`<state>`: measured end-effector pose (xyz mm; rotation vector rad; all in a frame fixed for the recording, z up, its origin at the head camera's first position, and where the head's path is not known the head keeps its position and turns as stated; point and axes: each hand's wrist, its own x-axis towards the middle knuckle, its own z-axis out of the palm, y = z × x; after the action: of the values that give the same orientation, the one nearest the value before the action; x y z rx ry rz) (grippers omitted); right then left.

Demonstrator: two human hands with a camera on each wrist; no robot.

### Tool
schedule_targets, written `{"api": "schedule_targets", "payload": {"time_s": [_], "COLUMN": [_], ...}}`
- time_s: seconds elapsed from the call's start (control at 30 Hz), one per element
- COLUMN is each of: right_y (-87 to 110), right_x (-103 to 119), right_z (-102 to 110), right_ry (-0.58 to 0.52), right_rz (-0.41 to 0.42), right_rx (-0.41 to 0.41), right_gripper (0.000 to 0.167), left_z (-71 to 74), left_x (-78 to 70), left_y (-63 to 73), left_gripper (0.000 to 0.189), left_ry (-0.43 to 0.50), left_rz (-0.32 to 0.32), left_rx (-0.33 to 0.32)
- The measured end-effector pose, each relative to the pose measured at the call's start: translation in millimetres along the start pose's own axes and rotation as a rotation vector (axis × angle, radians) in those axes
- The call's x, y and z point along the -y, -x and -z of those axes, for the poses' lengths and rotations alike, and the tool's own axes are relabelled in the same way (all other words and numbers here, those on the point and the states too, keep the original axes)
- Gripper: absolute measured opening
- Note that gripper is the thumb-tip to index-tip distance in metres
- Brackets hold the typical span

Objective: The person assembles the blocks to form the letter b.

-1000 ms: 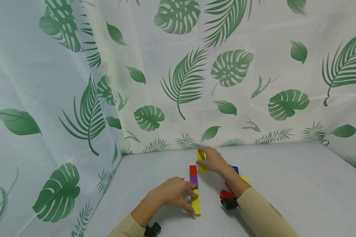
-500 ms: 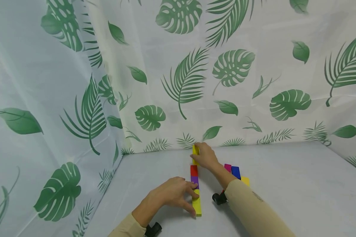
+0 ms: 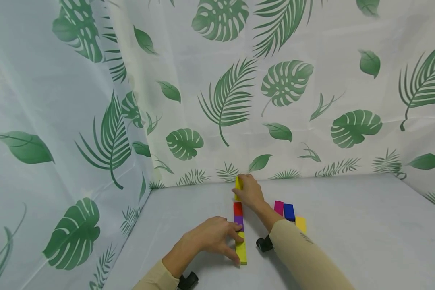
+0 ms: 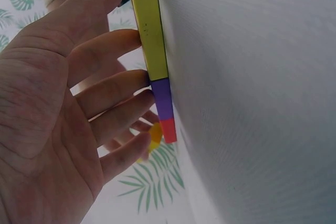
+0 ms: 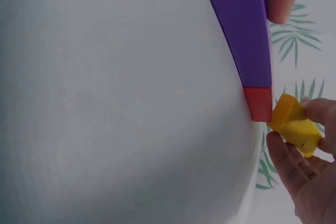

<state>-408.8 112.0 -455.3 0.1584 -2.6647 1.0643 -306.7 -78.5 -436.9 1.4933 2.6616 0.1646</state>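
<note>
A straight row of blocks lies on the table: a yellow block (image 3: 241, 253) at the near end, then a purple block (image 3: 238, 220) and a red block (image 3: 237, 208). My left hand (image 3: 211, 235) rests along the left of this row, fingertips touching the purple and yellow blocks, thumb at the near end of the yellow one. Just past the red end, my right hand (image 3: 253, 194) pinches another yellow block (image 5: 295, 124) between thumb and fingers. In the right wrist view that block is tilted and its corner meets the red block's end.
Right of the row lie a magenta block (image 3: 278, 207), a blue block (image 3: 289, 212) and a loose yellow block (image 3: 301, 224), partly behind my right sleeve (image 3: 304, 253). A leaf-print curtain (image 3: 224, 153) stands close behind the table's far edge.
My right hand has moved left with the yellow block, from beside the row to its red far end, and then stayed nearly still. The left hand keeps its place.
</note>
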Motion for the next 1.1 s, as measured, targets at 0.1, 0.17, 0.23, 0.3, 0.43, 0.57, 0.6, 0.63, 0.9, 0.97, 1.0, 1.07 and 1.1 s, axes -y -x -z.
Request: {"api": "schedule_targets", "payload": {"time_s": [0.1, 0.17, 0.23, 0.3, 0.43, 0.57, 0.6, 0.63, 0.9, 0.97, 1.0, 1.07, 1.1], "right_y": [1.3, 1.6, 1.6, 1.2, -0.1, -0.6, -0.6, -0.7, -1.2, -1.4, -1.6, -2.1, -2.2], "right_x": [0.5, 0.6, 0.3, -0.4, -1.2, -0.1, 0.2, 0.5, 1.2, 1.2, 1.3, 1.3, 1.4], "right_z": [-2.7, -4.3, -5.6, -6.5, -8.0, -9.8, -10.2, -10.6, -11.4, -11.8, -12.1, -13.1, -13.4], "right_ry": [-0.003, 0.0, 0.007, 0.016, 0.029, 0.04, 0.046, 0.052, 0.096, 0.103, 0.104, 0.105, 0.105], "right_rz": [-0.012, -0.021, -0.03, -0.028, -0.006, 0.023, 0.028, 0.032, 0.029, 0.026, 0.021, 0.014, 0.011], "right_rx": [0.006, 0.014, 0.022, 0.023, 0.009, -0.004, -0.006, -0.007, -0.003, 0.002, 0.005, 0.014, 0.018], "right_gripper": [0.061, 0.061, 0.062, 0.062, 0.06, 0.058, 0.058, 0.058, 0.058, 0.059, 0.059, 0.059, 0.059], "left_z": [-0.2, -0.5, -0.6, -0.8, -0.2, 0.3, 0.3, 0.4, 0.0, 0.3, 0.1, 0.2, -0.2], "left_x": [-0.6, -0.6, -0.7, -0.5, -0.5, -0.6, -0.8, -0.9, -0.1, 0.0, 0.1, 0.4, 0.5], "left_y": [0.0, -0.1, -0.2, -0.4, -0.4, -0.1, 0.0, 0.1, 0.1, -0.1, -0.2, 0.0, 0.0], "left_gripper": [0.059, 0.059, 0.059, 0.059, 0.06, 0.059, 0.059, 0.059, 0.058, 0.057, 0.058, 0.057, 0.058], "left_ry": [-0.001, -0.002, -0.003, -0.006, -0.016, -0.016, -0.016, -0.017, -0.029, -0.035, -0.035, -0.04, -0.042], "left_rz": [0.004, 0.007, 0.005, 0.0, -0.002, 0.002, 0.002, 0.002, -0.017, -0.022, -0.022, -0.026, -0.026], "left_rx": [0.001, 0.004, 0.004, 0.002, 0.001, 0.0, -0.001, -0.001, -0.001, -0.003, -0.005, -0.011, -0.014]}}
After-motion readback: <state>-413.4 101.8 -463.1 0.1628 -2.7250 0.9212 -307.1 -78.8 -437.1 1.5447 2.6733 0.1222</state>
